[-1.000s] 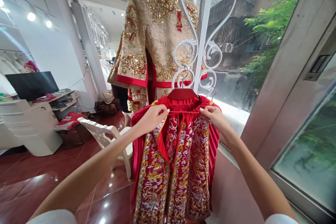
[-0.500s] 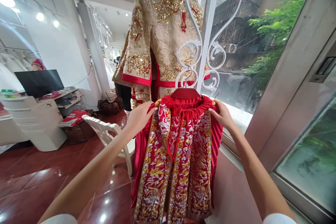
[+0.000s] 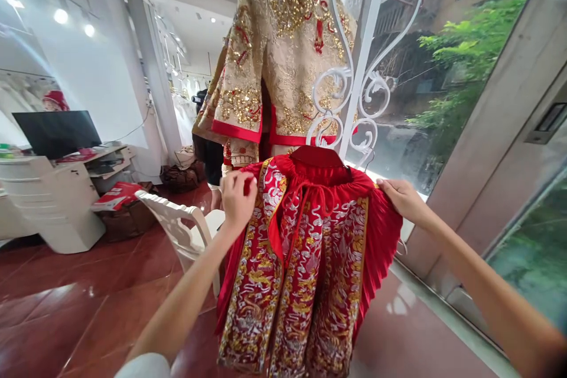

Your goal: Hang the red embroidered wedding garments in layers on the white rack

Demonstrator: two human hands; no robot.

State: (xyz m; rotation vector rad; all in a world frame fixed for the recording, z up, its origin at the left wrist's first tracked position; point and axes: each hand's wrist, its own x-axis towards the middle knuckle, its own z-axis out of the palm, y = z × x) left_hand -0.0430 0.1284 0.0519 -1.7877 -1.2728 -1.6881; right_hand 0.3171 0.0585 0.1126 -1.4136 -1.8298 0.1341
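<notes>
A red pleated skirt (image 3: 305, 271) with gold and silver embroidery hangs from a red hanger (image 3: 319, 157) on a white scrolled metal stand (image 3: 354, 88). My left hand (image 3: 238, 199) is closed on the skirt's left top edge. My right hand (image 3: 402, 198) pinches the pleated right top edge and holds it out sideways. A red drawstring bow (image 3: 319, 196) sits at the waist between my hands. Behind the stand hangs a gold embroidered jacket (image 3: 274, 47) with red trim.
A white plastic chair (image 3: 181, 230) stands just left of the skirt on the red glossy floor (image 3: 80, 313). A white desk (image 3: 57, 201) with a dark monitor (image 3: 56, 133) is at the far left. A glass window and metal frame (image 3: 496, 106) run along the right.
My hands left the drawstring at the waist and moved apart to the skirt's outer top edges. The right side of the skirt is now spread outward. The view has shifted left.
</notes>
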